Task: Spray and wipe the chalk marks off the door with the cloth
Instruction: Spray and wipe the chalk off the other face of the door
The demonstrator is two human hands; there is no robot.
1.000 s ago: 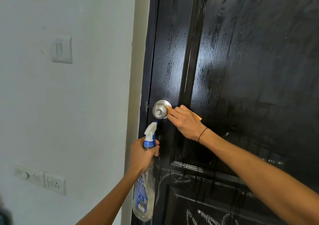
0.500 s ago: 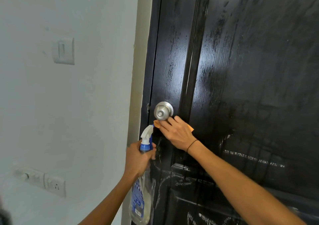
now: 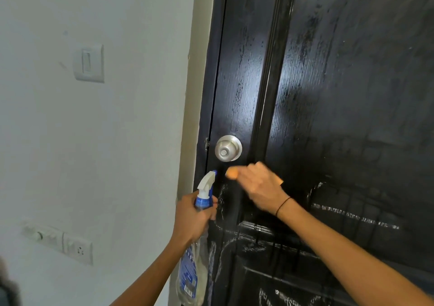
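Chalk marks (image 3: 354,217) streak the lower door (image 3: 352,94), below the knob (image 3: 228,148), while the upper panels shine wet and clean. The right hand (image 3: 260,186), blurred, presses an orange cloth (image 3: 232,173) to the door just under the knob. The left hand (image 3: 195,218) grips the spray bottle (image 3: 191,273), nozzle close to the door's edge. Risks, as I judge them: the cloth could snag on the knob; spray could hit the wall (image 3: 94,141) or socket (image 3: 78,250); runoff could smear chalk downward.
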